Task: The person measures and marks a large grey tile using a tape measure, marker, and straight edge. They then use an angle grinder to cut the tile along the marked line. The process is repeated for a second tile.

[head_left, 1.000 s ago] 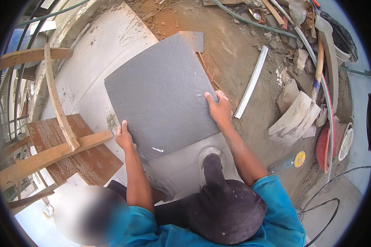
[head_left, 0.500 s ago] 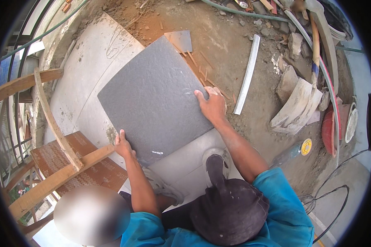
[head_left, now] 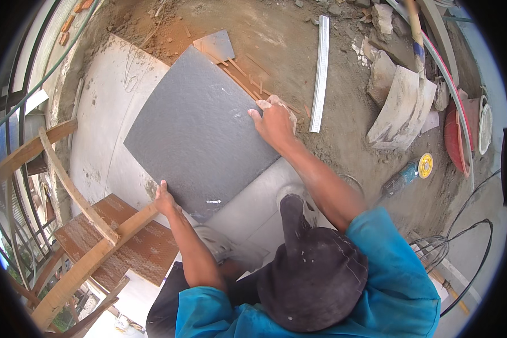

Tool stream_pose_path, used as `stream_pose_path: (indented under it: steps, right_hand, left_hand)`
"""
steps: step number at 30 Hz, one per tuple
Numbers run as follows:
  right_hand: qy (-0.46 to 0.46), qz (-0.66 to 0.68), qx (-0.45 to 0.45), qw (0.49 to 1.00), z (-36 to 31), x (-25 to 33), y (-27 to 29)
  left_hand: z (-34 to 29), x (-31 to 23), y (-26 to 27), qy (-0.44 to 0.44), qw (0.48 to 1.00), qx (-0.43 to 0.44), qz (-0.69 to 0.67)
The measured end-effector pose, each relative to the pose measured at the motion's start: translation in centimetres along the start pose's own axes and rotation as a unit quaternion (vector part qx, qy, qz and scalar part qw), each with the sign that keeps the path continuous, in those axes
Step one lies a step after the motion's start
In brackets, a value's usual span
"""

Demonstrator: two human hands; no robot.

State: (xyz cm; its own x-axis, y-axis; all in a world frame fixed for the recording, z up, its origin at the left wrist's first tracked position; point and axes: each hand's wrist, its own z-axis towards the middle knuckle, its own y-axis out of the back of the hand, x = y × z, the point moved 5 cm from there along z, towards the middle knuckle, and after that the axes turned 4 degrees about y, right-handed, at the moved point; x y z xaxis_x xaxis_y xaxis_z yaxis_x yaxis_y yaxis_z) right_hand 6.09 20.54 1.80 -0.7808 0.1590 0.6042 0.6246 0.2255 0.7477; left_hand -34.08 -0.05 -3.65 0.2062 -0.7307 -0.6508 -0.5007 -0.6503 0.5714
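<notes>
A large square dark grey tile (head_left: 191, 129) with a rough surface lies tilted across the middle of the view, between my hands. On its lower left edge is my left hand (head_left: 164, 201), thumb up and the other fingers mostly hidden behind the edge. My right hand (head_left: 276, 121) grips the right edge, its thumb over the top face and its fingertips at the rim. Light grey tiles (head_left: 107, 107) cover the floor beneath and beyond it. Past the far corner lies a small grey tile piece (head_left: 218, 45) beside thin wooden strips (head_left: 239, 79).
At right are a metal bar (head_left: 320, 73), a shovel (head_left: 403, 107), broken stone, an angle grinder (head_left: 403, 179) with a yellow disc, a red basin (head_left: 455, 141) and looped black cable (head_left: 462, 236). Wooden beams (head_left: 96, 259) and a brown patterned board (head_left: 127, 253) stand close on the left.
My view has shifted, so most of the scene sits further left. A blurred person's head at lower left has gone out of view. Both hands keep hold of the tile.
</notes>
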Motion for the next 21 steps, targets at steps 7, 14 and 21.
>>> stream_pose_path:
  steps: [7, 14, 21]
  right_hand:
    - [0.015, -0.037, 0.007, 0.999, 0.4, 0.3, -0.1]
    - [0.048, -0.054, -0.008, 0.997, 0.9, 0.4, 0.1]
    - [0.087, 0.052, 0.036, 0.994, 2.7, -2.1, -0.2]
  left_hand:
    - [-0.5, -0.8, 0.1, 0.017, 0.998, 0.011, 0.052]
    - [1.0, 0.1, 0.9, -0.004, 0.994, 0.01, 0.105]
    - [1.3, 0.2, 1.7, 0.014, 0.994, 0.013, 0.107]
